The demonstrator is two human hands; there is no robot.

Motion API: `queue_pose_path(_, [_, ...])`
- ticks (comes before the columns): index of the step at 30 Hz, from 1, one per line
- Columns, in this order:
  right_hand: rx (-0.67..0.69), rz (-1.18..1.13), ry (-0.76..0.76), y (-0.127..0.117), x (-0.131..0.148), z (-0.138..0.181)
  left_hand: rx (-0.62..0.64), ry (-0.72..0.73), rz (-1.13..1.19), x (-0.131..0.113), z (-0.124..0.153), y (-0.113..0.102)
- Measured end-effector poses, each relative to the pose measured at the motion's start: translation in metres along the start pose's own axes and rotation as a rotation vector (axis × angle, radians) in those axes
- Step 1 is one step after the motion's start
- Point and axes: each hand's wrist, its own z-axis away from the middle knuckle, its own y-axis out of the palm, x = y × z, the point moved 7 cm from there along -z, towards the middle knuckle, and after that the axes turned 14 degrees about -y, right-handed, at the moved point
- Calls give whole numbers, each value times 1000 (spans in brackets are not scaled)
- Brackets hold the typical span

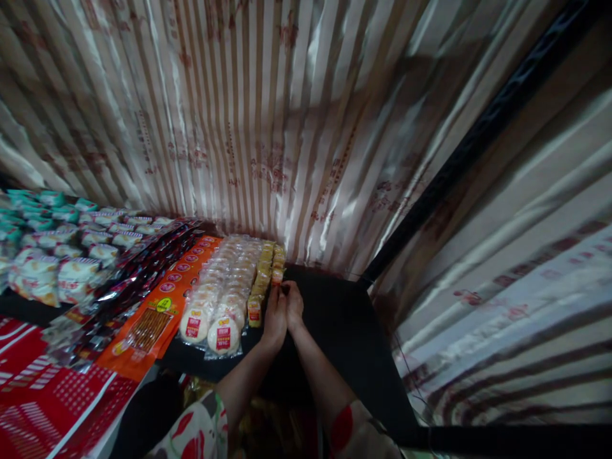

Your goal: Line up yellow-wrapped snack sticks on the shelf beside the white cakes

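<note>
Side by side, my two hands reach over the black shelf, at the right end of a snack display. My left hand (275,319) is closed, its fingertips against the back of a row of small yellow packets (262,277) with red labels. Pressed up to it is my right hand (294,305), fingers curled inward at the same spot. Whatever lies between the fingers is hidden. Left of the yellow packets stand two rows of round white crackers (224,335) in clear wrappers with red labels. An orange snack bag (148,325) showing brown sticks lies beyond them.
Dark glossy bags (127,280) overlap left of the orange one. White packets (79,274) and teal packets (41,210) fill the far left. Red crates (43,395) sit below. Striped sheeting (248,127) hangs behind the black shelf (339,344); a black post (430,191) slants up at right.
</note>
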Motion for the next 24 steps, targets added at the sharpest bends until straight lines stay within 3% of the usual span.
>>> queue_pose_path(4, [-39, 38, -23, 1, -3, -1, 56, 10, 62, 5, -8, 3])
queue_pose_path(10, [61, 57, -6, 8, -9, -6, 20, 12, -1, 3, -10, 6])
queue_pose_path(16, [117, -35, -43, 10, -12, -6, 2, 13, -120, -10, 1, 6])
queue_pose_path(24, [47, -153, -40, 2, -8, 19, -80, 85, -229, -14, 31, -3])
